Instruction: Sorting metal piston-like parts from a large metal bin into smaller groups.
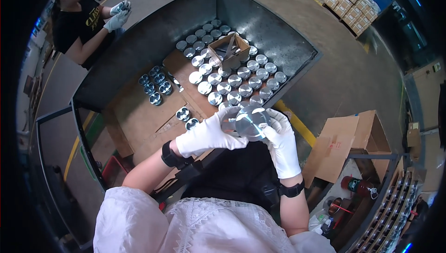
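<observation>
A shiny metal piston [253,119] is held up in front of me, its round flat crown turned toward me. My left hand [211,134], in a white glove, wraps its left side. On the right, my gloved right hand [282,142] grips the rim, with a finger on the crown. Beyond them stands a dark metal bin [274,25], lined with cardboard [125,118]. Rows of pistons [224,87] sit there crown up. More pistons [155,97] lie with their hollow sides up at the left, and two such pistons [183,113] are near my left hand.
A small open cardboard box [230,51] with strips inside rests on the pistons. Across the bin, a person [81,25] in white gloves handles a metal part. At right are a large opened carton [334,146], a red bottle [357,185] and racked metal parts [388,216]. Stacked cartons [350,4] stand farther back.
</observation>
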A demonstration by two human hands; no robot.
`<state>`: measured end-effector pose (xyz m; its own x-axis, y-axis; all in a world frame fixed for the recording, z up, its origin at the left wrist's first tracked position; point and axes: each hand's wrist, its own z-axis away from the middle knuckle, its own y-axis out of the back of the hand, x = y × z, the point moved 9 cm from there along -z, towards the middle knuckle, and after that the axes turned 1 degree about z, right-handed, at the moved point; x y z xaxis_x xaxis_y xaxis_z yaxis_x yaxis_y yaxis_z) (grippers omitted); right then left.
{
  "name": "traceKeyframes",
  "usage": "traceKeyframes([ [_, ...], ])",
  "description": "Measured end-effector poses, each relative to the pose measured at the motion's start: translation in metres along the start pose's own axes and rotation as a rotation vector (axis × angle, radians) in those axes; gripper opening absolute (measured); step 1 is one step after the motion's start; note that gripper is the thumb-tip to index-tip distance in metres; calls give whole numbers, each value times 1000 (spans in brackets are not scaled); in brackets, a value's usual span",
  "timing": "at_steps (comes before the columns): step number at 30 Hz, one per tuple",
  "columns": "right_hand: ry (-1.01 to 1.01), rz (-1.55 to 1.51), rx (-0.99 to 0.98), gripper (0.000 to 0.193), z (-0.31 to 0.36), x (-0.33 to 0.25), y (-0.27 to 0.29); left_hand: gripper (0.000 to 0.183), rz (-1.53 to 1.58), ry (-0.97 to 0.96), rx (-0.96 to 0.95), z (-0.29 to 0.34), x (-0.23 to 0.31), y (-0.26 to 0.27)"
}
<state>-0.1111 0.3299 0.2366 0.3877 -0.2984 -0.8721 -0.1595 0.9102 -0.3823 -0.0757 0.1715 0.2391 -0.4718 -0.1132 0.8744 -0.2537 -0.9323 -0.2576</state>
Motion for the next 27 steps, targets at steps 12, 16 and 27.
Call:
traceKeyframes([
  [12, -139, 154, -121, 38, 4, -3, 4, 46, 198, 166, -159, -26, -36, -7],
  [16, 55, 317, -6, 36, -2, -3, 18, 43, 409, 127, -106, -26, -40, -12],
  [27, -164, -431, -97, 57, 1, 61, -11, 51, -139, -402, 377, -6, 3, 4],
])
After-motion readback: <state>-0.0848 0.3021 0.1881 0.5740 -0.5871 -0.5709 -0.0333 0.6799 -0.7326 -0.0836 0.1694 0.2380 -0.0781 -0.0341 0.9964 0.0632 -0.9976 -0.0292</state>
